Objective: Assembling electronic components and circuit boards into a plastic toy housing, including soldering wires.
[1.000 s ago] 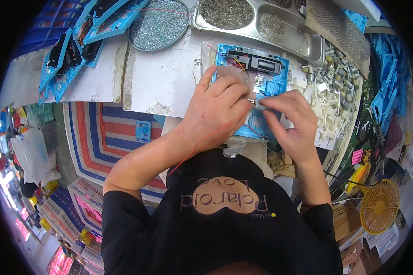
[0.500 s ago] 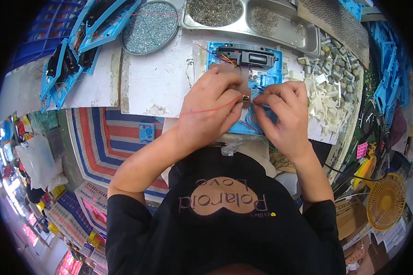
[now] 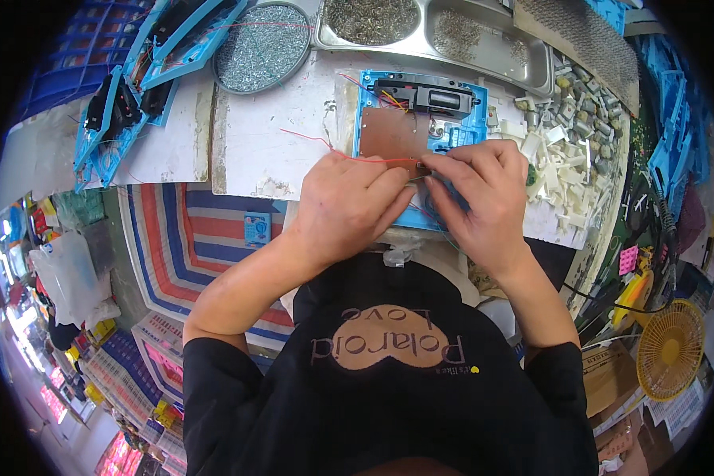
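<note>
Blue casing (image 3: 477,119): lies on the bench (image 3: 270,166) near its front edge, inner side up, just ahead of the black shirt (image 3: 381,389). Across its far end, a long black module (image 3: 444,99), with red and yellow wires at its left. Over its left and middle, a flat brown board (image 3: 389,133), near part mostly covered by fingers.

Left hand (image 3: 353,198): knuckles up, fingers curled close together over the near left of the board (cannot tell what lies gripped beneath them). Right hand (image 3: 480,186): thumb and forefinger narrowed to a slim gap at the board's right edge, tips close to those of the left hand. Something small between the two hands (too tiny and too covered to identify). Red wire (image 3: 309,138): runs from a loose end out at the left, over the left hand's fingers, to the right fingertips.

Right of the casing: heaped white plastic parts (image 3: 563,186), grey metal cylinders (image 3: 587,115) behind. Beyond: steel tray (image 3: 412,46), small metal pieces in two hollows (sparser in the right one). Left of that: round tray (image 3: 252,91) of silvery pieces. Farther left: more blue shells (image 3: 119,103). Lower right: yellow fan (image 3: 670,349).
</note>
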Motion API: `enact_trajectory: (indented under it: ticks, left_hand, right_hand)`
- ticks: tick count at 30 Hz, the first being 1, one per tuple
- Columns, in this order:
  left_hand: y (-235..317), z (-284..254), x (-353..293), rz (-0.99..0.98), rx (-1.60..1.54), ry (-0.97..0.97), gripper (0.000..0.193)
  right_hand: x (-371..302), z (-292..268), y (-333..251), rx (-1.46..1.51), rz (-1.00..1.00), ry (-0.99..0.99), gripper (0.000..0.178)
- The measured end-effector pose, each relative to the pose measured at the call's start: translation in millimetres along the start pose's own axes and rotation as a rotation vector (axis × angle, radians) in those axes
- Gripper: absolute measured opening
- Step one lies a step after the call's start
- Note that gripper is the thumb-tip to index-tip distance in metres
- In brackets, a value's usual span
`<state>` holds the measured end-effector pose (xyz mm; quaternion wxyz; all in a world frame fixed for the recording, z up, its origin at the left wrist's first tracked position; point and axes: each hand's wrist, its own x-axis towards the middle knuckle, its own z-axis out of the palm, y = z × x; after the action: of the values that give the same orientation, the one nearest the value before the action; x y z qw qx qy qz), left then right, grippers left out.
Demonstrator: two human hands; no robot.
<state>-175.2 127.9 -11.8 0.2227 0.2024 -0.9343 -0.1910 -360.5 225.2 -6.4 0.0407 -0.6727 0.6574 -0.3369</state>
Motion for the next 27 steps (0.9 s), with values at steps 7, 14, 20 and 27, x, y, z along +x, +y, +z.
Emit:
enact_trajectory:
  ticks: [7, 14, 20, 27]
  left_hand:
    - [5, 8, -16, -0.055, 0.015, 0.024, 0.019]
    - [3, 4, -29, 0.077, -0.029, 0.149, 0.022]
    - [-5, -8, -22, 0.016, 0.041, 0.165, 0.022]
    - [-3, 1, -27, 0.018, -0.002, 0.179, 0.022]
  right_hand:
    - [15, 1, 5, 0.004, -0.181, -0.098, 0.025]
    - [25, 5, 0, 0.060, -0.276, -0.132, 0.025]
    - [26, 3, -2, 0.004, -0.274, -0.187, 0.023]
    - [17, -3, 2, 0.033, -0.272, -0.215, 0.025]
